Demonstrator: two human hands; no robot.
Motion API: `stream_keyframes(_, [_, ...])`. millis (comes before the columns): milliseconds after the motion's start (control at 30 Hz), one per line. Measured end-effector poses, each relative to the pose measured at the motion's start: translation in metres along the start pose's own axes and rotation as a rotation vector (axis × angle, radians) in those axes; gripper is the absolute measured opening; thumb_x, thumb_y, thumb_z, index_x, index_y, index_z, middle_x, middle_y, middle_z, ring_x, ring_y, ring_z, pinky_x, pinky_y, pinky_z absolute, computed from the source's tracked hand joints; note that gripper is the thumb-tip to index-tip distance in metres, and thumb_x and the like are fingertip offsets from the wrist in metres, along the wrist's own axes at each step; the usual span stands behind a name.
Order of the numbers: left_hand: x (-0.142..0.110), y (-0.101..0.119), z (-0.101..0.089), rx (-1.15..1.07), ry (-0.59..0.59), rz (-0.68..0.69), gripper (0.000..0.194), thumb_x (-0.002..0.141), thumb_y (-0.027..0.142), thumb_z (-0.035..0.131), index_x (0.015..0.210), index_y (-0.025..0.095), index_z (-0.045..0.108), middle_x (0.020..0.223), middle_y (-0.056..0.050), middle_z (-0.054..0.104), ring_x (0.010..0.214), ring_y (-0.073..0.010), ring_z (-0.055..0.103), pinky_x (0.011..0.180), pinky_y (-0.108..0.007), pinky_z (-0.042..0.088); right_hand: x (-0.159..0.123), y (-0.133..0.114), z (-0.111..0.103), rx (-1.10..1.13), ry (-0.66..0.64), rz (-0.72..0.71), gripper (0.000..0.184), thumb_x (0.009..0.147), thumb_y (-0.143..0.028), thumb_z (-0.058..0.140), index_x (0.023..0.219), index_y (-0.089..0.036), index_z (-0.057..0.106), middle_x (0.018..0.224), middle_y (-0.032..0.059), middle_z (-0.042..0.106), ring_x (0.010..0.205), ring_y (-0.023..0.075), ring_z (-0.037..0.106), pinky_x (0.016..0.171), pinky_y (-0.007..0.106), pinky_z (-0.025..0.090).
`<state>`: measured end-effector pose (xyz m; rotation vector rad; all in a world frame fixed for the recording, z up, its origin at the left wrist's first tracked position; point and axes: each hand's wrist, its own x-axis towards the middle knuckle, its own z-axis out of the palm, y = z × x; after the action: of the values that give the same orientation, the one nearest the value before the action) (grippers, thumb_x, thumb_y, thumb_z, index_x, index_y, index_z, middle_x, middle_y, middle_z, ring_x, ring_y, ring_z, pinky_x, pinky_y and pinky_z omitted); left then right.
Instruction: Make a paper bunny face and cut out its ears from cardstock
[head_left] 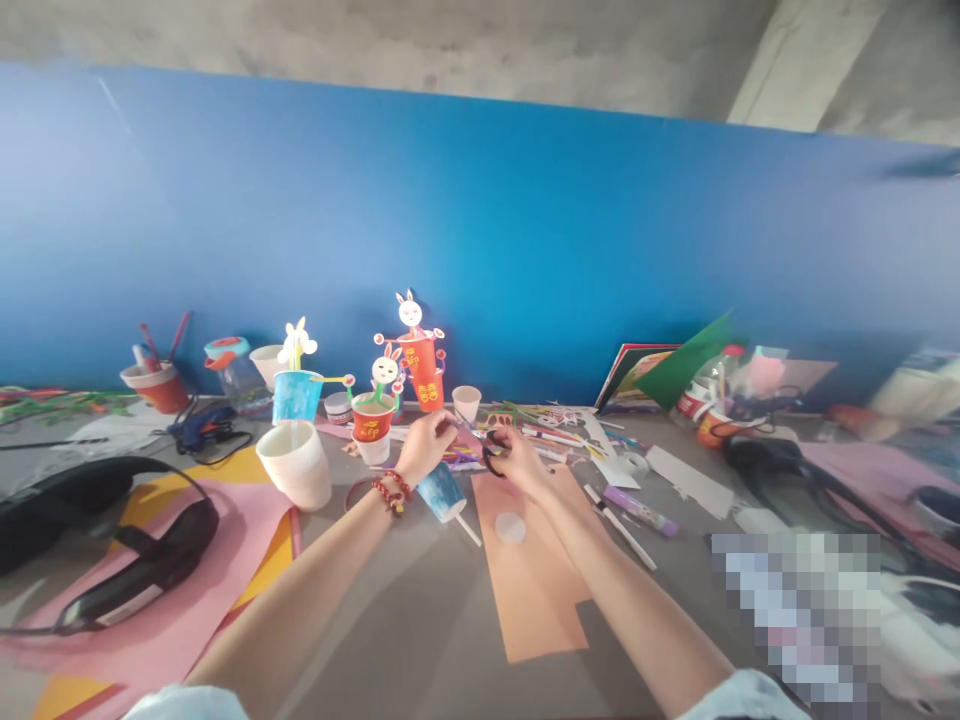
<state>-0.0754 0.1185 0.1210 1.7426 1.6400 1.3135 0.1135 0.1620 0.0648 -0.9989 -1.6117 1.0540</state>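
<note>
Black-handled scissors (491, 455) are in my right hand (514, 460), its fingers closed round the handle loops. The blades are hard to make out. My left hand (429, 447), with red beads at the wrist, pinches its fingertips together just left of the scissors. Whatever it holds is too small to name. Below the left hand a blue painted paper cup (441, 495) lies tilted, with a white stick (469, 528) poking out. An orange paper sheet (529, 600) spreads under my right hand and forearm, bearing a white round disc (511, 527).
Rabbit-faced cup figures, one red (373, 418) and one blue (296, 395), stand beyond my left hand. White stacked cups (296, 465) and a black headset (142, 540) are at left. Markers, a purple glue stick (641, 510) and paper scraps lie right. A blue partition (525, 240) closes the back.
</note>
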Motion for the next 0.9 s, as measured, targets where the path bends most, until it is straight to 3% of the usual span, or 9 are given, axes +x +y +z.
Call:
stream_keyframes(200, [-0.004,-0.007,-0.003,-0.091,-0.144,0.002,0.021,0.097,0.033,0.063,0.098,0.013,0.065,0.088,-0.001,0.067,0.071,-0.0143,0.065,0.065,-0.030,0.057,0.009,-0.004,0.001,0.122,-0.044,0.037,0.037,0.060,-0.030,0.073,0.092,-0.024,0.055,0.102,0.0054,0.072,0.079,0.0221,0.069,0.058,0.029,0.052])
stream_keyframes(300, [-0.007,-0.003,-0.006,-0.195,-0.179,0.030,0.022,0.095,0.034,0.065,0.089,0.013,0.065,0.076,0.002,0.064,0.061,-0.0115,0.061,0.058,-0.026,0.053,0.008,-0.006,0.003,0.205,-0.121,0.073,0.033,0.058,-0.028,0.074,0.085,-0.022,0.055,0.083,0.0016,0.073,0.062,0.0200,0.068,0.048,0.026,0.049])
stream_keyframes(367, [-0.011,-0.001,-0.009,-0.260,-0.143,0.047,0.024,0.091,0.037,0.068,0.083,0.015,0.065,0.069,0.003,0.062,0.058,-0.0112,0.058,0.056,-0.024,0.050,0.006,-0.006,0.005,0.263,-0.137,0.092,0.031,0.056,-0.025,0.076,0.079,-0.021,0.055,0.068,-0.0022,0.070,0.053,0.0185,0.065,0.043,0.024,0.046])
stream_keyframes(467, [-0.019,0.002,-0.014,-0.342,0.041,0.056,0.024,0.088,0.041,0.066,0.083,0.017,0.065,0.067,0.003,0.060,0.059,-0.0113,0.056,0.057,-0.023,0.047,0.011,-0.007,0.003,0.367,-0.064,0.098,0.031,0.059,-0.021,0.079,0.080,-0.019,0.055,0.061,-0.0053,0.066,0.048,0.0150,0.062,0.040,0.021,0.043])
stream_keyframes(567, [-0.032,0.004,-0.018,-0.401,0.213,0.053,0.025,0.090,0.044,0.061,0.088,0.019,0.065,0.071,0.002,0.060,0.062,-0.0116,0.054,0.060,-0.022,0.046,0.035,-0.013,-0.002,0.501,0.085,0.080,0.022,0.077,-0.021,0.075,0.088,-0.017,0.057,0.069,-0.0046,0.065,0.054,0.0116,0.063,0.047,0.021,0.050])
stream_keyframes(633, [-0.045,0.006,-0.019,-0.419,0.207,0.044,0.027,0.088,0.045,0.063,0.086,0.019,0.066,0.071,0.001,0.061,0.060,-0.0121,0.054,0.057,-0.023,0.046,0.059,-0.022,-0.003,0.595,0.182,0.048,0.013,0.088,-0.021,0.069,0.092,-0.015,0.059,0.078,-0.0028,0.065,0.063,0.0112,0.065,0.057,0.024,0.055])
stream_keyframes(733, [-0.064,0.008,-0.017,-0.420,0.106,0.033,0.026,0.083,0.044,0.069,0.082,0.018,0.070,0.069,-0.001,0.065,0.058,-0.0137,0.057,0.055,-0.024,0.047,0.095,-0.038,0.008,0.709,0.270,0.006,0.009,0.095,-0.022,0.064,0.098,-0.014,0.061,0.086,-0.0008,0.066,0.072,0.0125,0.066,0.064,0.027,0.058])
stream_keyframes(900, [-0.085,-0.003,-0.017,-0.406,0.069,0.021,0.026,0.086,0.043,0.067,0.079,0.018,0.069,0.066,-0.001,0.065,0.057,-0.0142,0.057,0.055,-0.024,0.048,0.122,-0.042,0.043,0.784,0.278,0.015,0.013,0.097,-0.025,0.063,0.102,-0.013,0.063,0.088,0.0001,0.066,0.070,0.0123,0.066,0.063,0.027,0.058])
